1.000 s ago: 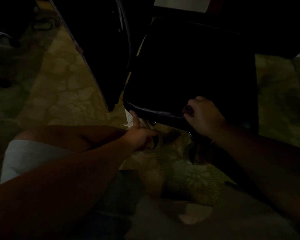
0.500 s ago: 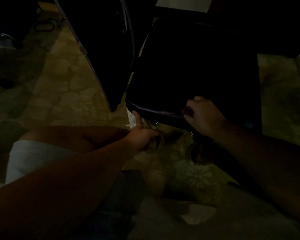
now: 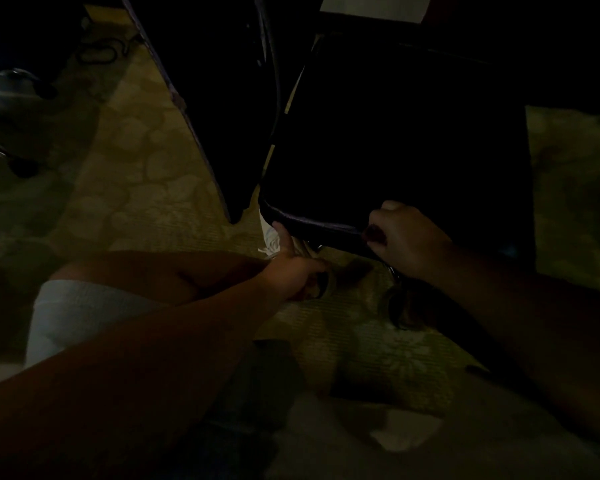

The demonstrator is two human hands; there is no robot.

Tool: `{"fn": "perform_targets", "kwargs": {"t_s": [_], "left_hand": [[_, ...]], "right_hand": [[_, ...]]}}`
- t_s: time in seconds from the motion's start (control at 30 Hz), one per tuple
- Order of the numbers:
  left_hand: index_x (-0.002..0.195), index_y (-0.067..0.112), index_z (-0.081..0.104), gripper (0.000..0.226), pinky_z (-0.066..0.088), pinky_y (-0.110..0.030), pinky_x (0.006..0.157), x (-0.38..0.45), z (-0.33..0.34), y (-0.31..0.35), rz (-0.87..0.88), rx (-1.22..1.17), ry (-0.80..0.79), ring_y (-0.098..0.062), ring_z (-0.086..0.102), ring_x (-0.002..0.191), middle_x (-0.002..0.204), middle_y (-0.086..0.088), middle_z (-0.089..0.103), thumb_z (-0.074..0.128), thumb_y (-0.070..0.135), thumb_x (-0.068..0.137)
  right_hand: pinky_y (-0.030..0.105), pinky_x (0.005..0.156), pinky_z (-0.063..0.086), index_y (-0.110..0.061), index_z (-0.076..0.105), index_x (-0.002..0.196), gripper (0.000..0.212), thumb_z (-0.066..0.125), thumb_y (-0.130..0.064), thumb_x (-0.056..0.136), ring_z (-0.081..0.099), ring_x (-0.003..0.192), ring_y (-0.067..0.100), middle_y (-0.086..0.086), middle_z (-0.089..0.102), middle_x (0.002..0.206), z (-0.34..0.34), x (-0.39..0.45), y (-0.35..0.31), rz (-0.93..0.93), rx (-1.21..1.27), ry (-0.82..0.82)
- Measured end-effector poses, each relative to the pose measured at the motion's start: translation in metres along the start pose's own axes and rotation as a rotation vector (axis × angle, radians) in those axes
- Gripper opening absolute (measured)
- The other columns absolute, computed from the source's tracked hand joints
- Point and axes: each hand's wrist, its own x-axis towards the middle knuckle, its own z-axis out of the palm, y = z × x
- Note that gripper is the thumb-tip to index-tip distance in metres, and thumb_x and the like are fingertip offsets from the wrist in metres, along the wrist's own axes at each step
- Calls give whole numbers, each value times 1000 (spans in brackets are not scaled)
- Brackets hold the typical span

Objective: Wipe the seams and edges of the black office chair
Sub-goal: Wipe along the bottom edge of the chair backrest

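The black office chair's seat (image 3: 395,133) fills the upper middle, very dark, with a faintly shiny piped front edge (image 3: 319,226). My left hand (image 3: 291,268) is below the seat's front left corner. Its thumb points up against the edge and its fingers are curled round a part underneath that I cannot make out. My right hand (image 3: 406,237) is a fist on the front edge seam further right, pinching something small and dark, apparently a cloth (image 3: 371,233). The chair's base and castor (image 3: 399,306) show dimly below the seat.
A second dark chair back or panel (image 3: 201,98) stands close on the left. Chrome chair legs (image 3: 0,84) and a cable (image 3: 97,53) lie at far left on the patterned green carpet (image 3: 146,168). My knee in white shorts (image 3: 84,306) is lower left. A pale scrap (image 3: 406,434) lies on the floor.
Only the view has shifted slightly. Both hands stay in the same spots on the seat's front edge.
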Motion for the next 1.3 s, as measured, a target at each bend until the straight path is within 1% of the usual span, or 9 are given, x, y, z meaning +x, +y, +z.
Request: {"fn": "perform_targets", "kwargs": {"t_s": [0.17,0.33,0.47,0.6,0.8,0.9,1.07,1.2,1.3], "left_hand": [[145,59,-27,117,52,-33,58,2,2,0,-6,-29,25,-26,63,68,122,-34,59,60,-1,96],[145,60,-25,114,45,-39,66,-1,4,1,-25,-48,35,-25,57,70,89,-20,64,57,-2,97],[147,57,-26,114,49,-35,66,-3,8,4,-39,-55,39,-32,63,94,119,-17,63,58,-2,97],[144,63,-24,117,46,-44,81,-1,5,1,-55,-61,38,-31,59,89,75,-8,70,62,-1,95],[145,59,-25,115,45,-47,86,0,5,1,-48,-54,30,-34,59,99,87,-5,71,59,-2,97],[145,59,-26,117,54,-38,77,1,5,1,-41,-54,35,-38,61,117,143,-20,54,62,2,95],[140,64,-30,119,43,-35,59,3,3,-3,-37,-29,16,-23,56,58,73,-15,63,62,4,96],[141,61,-32,121,46,-28,47,4,2,-2,-11,3,23,-22,64,62,107,-32,66,63,3,96],[139,65,-31,119,43,-31,53,2,3,-2,-26,-17,10,-21,57,62,81,-20,63,61,3,97]], "right_hand": [[29,69,35,-7,65,104,24,66,-26,91,59,96,33,13,58,109,-4,3,4,138,31,129],[32,74,40,-8,64,110,27,67,-27,90,58,99,31,11,57,112,-4,5,3,0,-11,23],[29,70,36,-7,65,108,26,67,-26,90,59,97,33,14,57,111,-7,5,4,100,33,93],[27,70,34,-9,65,106,24,67,-27,90,59,97,29,10,57,108,-3,5,-2,-25,4,5],[29,70,36,-9,64,108,26,66,-28,91,58,98,29,11,57,111,-3,7,0,23,16,28],[30,72,38,-10,64,109,26,66,-28,90,59,98,29,10,57,111,-3,8,-4,-25,-9,8],[30,71,37,-9,63,109,26,65,-27,92,58,99,31,11,56,112,-4,11,-2,43,12,48],[33,75,42,-9,64,111,27,67,-27,91,58,99,31,11,57,111,-5,15,-2,-28,15,2],[28,70,36,-8,65,109,27,66,-28,91,59,98,31,12,58,112,-10,17,5,113,24,112]]}}
